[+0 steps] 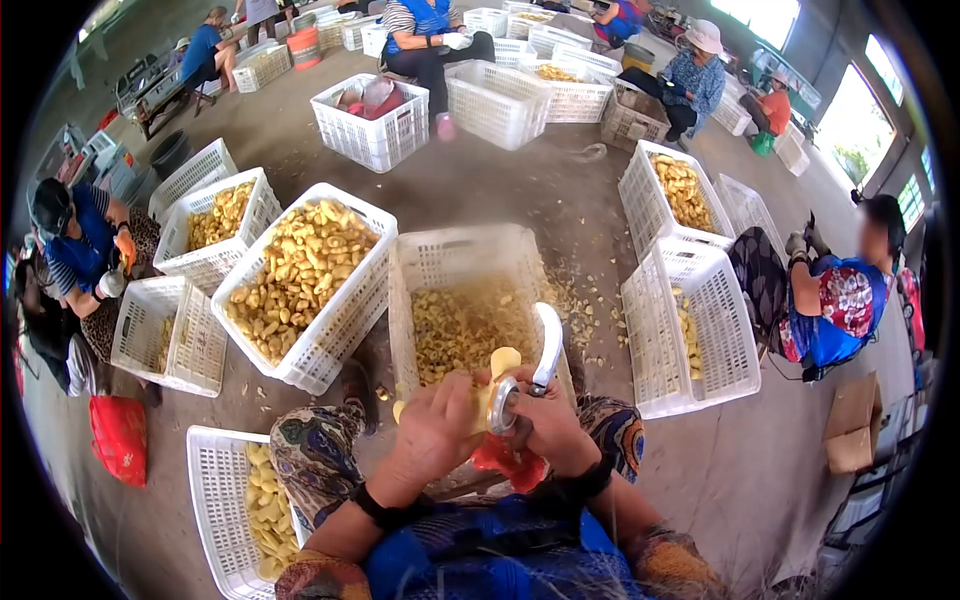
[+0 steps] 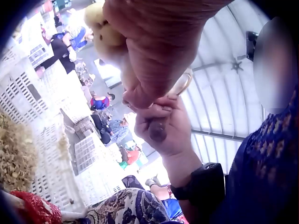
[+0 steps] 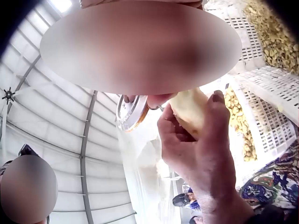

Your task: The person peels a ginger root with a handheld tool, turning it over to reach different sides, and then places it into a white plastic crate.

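- In my head view the peeled ginger piece [image 1: 505,362] is held up over the near end of a crate of peelings [image 1: 465,243]
- I see the left hand [image 1: 435,425] gripping that piece, fingers curled round it
- The right hand [image 1: 552,425] grips a round-headed metal tool [image 1: 499,405] close against the ginger; I cannot tell whether they touch
- Red cloth [image 1: 508,463] shows at the near side of the right hand
- Left of the peelings, I have a crate heaped with ginger [image 1: 300,275]; nearer, a crate of pale pieces [image 1: 212,500]
- Farther out, people sit among white crates [image 1: 498,105] on the floor [image 1: 520,185]
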`<state>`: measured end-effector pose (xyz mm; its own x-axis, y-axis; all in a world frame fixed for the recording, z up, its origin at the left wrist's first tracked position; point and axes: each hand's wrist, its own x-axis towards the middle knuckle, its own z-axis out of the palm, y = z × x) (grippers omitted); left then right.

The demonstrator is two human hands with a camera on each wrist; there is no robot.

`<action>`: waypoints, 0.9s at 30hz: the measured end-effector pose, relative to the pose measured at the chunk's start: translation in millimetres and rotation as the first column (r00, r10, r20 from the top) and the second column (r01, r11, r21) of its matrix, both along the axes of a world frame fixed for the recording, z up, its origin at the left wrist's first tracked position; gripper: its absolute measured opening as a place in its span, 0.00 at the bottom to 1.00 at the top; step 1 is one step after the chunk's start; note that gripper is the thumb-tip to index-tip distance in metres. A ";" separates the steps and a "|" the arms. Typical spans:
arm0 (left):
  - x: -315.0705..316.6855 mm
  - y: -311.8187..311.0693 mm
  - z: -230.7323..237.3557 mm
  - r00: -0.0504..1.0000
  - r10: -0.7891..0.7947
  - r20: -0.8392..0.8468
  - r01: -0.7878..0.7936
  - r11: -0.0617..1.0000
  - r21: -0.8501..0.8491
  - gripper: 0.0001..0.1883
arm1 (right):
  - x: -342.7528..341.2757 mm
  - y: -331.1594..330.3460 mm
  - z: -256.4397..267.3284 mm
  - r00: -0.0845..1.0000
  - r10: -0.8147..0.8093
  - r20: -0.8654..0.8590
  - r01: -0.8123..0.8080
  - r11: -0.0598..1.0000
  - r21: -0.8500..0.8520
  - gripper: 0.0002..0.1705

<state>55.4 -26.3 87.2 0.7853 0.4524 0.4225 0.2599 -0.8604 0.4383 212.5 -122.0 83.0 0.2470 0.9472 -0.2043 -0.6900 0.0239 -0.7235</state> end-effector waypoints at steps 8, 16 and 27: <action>-25.4 15.6 48.4 0.964 -0.133 0.229 0.188 0.953 -0.237 0.37 | 29.5 -25.5 9.8 0.929 -0.155 0.337 0.016 0.925 0.380 0.17; -26.0 12.1 -32.6 0.804 0.062 0.592 0.563 -0.400 -0.723 0.38 | 41.8 -28.8 -21.3 0.994 0.052 0.095 -0.080 0.943 0.324 0.23; -8.6 16.5 -50.2 0.834 0.343 0.431 0.547 -0.418 -0.726 0.23 | 32.0 1.9 -7.5 0.971 -0.142 0.192 0.144 0.990 0.001 0.10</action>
<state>46.8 -9.9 37.0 0.8736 0.4360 -0.2160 -0.2840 0.8173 0.5014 244.4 -120.1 75.6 0.4150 0.8971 -0.1517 -0.5293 0.1024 -0.8423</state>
